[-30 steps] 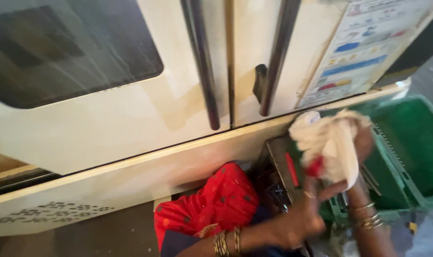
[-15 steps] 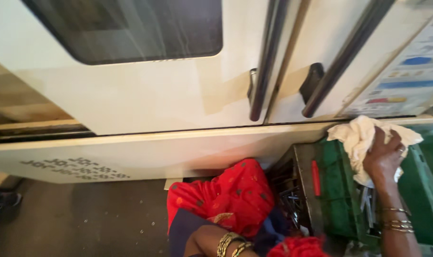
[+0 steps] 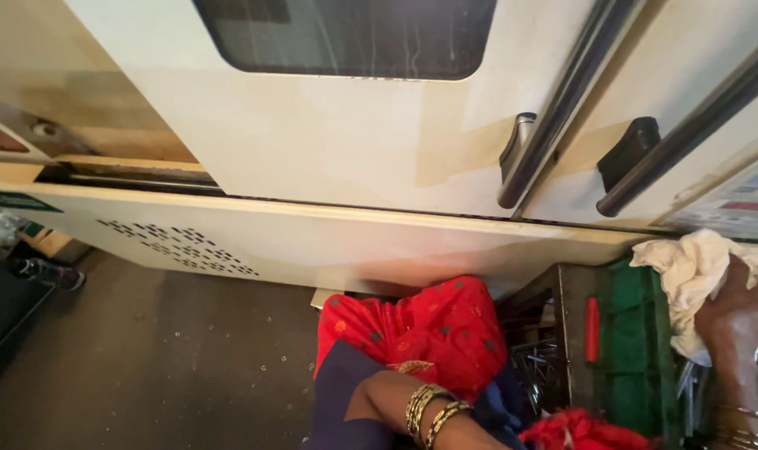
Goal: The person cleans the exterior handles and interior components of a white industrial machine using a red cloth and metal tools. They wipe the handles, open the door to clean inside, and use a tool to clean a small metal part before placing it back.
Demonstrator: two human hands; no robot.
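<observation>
Head view looks down along a cream-coloured machine front [image 3: 337, 167] with a dark window [image 3: 346, 33] at the top and two dark bar handles [image 3: 554, 117] running at a slant on the right. Below it a pale panel [image 3: 312, 242] with a patch of small perforations juts out over a grey floor [image 3: 162, 358].

The right hand [image 3: 739, 312] is at the far right edge, fingers curled closed on a crumpled white cloth [image 3: 687, 271], which hangs over the rim of a green plastic crate [image 3: 633, 350]. Bangles sit on that wrist lower down. A red-handled tool [image 3: 592, 328] lies along the crate's left wall, and dark metal parts fill the gap just beside it.

The left forearm crosses the bottom of the frame with gold bangles [image 3: 429, 410] at the wrist; the left hand itself is out of the frame. Behind the forearm is red patterned fabric [image 3: 429, 329] over dark blue cloth. At the far left edge a dark shoe [image 3: 50, 272] rests on the floor.
</observation>
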